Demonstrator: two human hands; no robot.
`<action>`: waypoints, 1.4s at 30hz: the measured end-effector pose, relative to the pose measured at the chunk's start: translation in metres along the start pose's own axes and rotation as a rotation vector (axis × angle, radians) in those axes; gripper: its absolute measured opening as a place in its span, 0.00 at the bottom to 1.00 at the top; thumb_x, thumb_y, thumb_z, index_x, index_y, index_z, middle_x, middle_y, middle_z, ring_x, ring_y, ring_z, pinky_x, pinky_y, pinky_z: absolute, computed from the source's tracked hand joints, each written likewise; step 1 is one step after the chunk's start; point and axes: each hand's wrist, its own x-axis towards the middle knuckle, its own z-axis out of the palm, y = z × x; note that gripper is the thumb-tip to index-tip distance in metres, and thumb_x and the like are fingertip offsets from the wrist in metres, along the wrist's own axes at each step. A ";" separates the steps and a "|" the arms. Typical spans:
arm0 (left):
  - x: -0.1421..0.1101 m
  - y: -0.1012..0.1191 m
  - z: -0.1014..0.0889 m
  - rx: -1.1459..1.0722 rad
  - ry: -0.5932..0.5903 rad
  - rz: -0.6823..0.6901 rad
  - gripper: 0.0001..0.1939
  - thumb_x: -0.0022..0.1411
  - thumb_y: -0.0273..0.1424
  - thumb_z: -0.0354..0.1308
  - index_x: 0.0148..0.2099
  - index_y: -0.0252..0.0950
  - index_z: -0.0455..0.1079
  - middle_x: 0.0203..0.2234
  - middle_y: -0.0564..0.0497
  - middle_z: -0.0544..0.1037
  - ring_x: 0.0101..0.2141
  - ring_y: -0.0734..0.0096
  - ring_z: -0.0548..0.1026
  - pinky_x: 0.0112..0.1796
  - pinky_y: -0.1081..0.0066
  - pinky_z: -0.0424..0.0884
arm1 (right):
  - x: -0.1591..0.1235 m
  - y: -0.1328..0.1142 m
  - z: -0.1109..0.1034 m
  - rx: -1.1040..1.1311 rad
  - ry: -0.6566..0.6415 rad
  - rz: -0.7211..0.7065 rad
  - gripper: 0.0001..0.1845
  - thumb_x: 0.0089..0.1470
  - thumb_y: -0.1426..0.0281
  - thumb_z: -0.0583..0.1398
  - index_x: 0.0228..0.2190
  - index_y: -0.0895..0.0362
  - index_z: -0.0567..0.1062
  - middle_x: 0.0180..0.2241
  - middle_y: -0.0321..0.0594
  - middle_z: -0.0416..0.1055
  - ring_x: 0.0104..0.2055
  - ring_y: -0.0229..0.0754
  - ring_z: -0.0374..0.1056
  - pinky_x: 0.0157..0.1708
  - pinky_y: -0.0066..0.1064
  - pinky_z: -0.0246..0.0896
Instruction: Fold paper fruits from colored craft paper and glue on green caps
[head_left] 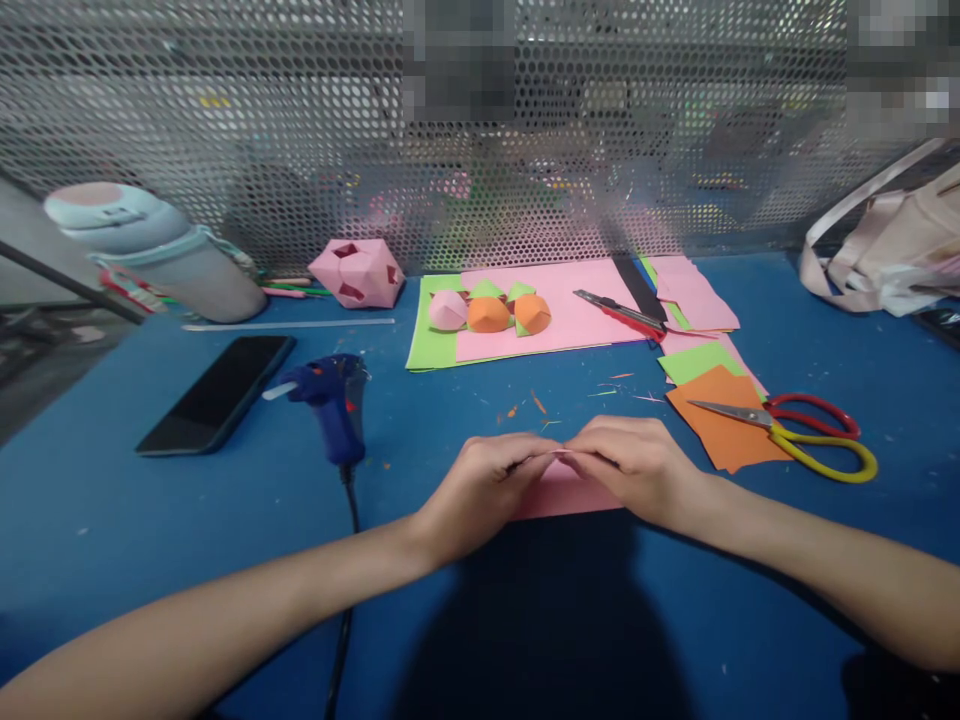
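My left hand and my right hand meet at the middle of the blue table. Both pinch the top edge of a folded pink paper, which lies flat under them. Their fingertips touch at the fold, and most of the sheet is hidden by the hands. Beyond them lie three small folded paper fruits, one pink and two orange, on pink and green sheets.
A blue glue gun stands left of my hands, its cord trailing toward me. A dark phone, a bottle and a pink paper box sit at the left. Scissors rest on orange paper at the right; a utility knife and bag lie beyond.
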 end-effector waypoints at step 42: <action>0.003 0.006 0.000 -0.034 0.137 -0.219 0.09 0.52 0.23 0.53 0.25 0.36 0.56 0.22 0.57 0.65 0.23 0.79 0.61 0.24 0.77 0.57 | 0.007 -0.013 -0.010 0.105 0.027 0.230 0.12 0.58 0.68 0.56 0.44 0.57 0.69 0.39 0.42 0.71 0.39 0.39 0.68 0.38 0.31 0.65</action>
